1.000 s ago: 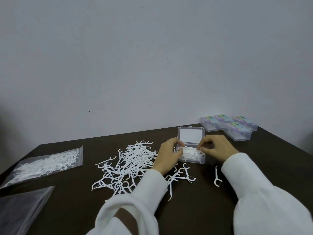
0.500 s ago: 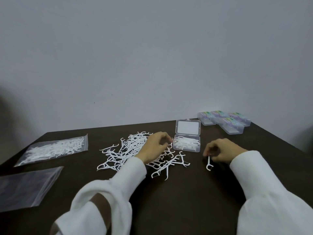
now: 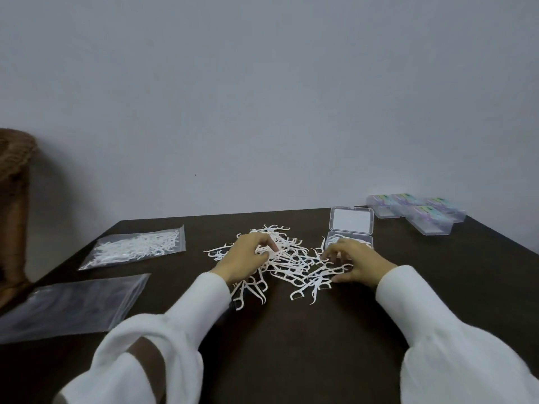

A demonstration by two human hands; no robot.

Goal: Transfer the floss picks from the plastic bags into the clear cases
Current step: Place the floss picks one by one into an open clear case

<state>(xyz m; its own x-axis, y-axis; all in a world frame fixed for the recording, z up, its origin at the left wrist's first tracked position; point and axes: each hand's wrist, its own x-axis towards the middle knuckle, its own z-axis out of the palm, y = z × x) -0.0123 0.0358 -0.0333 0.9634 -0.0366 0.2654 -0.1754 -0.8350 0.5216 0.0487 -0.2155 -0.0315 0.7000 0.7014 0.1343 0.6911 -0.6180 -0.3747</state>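
A loose pile of white floss picks (image 3: 291, 262) lies on the dark table (image 3: 291, 345). My left hand (image 3: 248, 258) is on the pile's left part with its fingers curled down into the picks; its thumb is hidden. At the pile's right edge, my right hand (image 3: 357, 262) pinches a few picks between fingers and thumb. Just behind the right hand stands the open clear case (image 3: 351, 221), lid up, its base partly hidden and holding some picks. A sealed plastic bag full of picks (image 3: 137, 246) lies at the left.
An empty plastic bag (image 3: 73, 304) lies at the table's near left. Several closed clear cases with coloured labels (image 3: 417, 212) stand at the back right corner. A brown object (image 3: 14, 199) stands beyond the table's left edge. A plain wall is behind.
Both hands left the open case. The left hand moved left onto the pile; the right hand picked up a stray pick at the right and came in to the pile's right edge.
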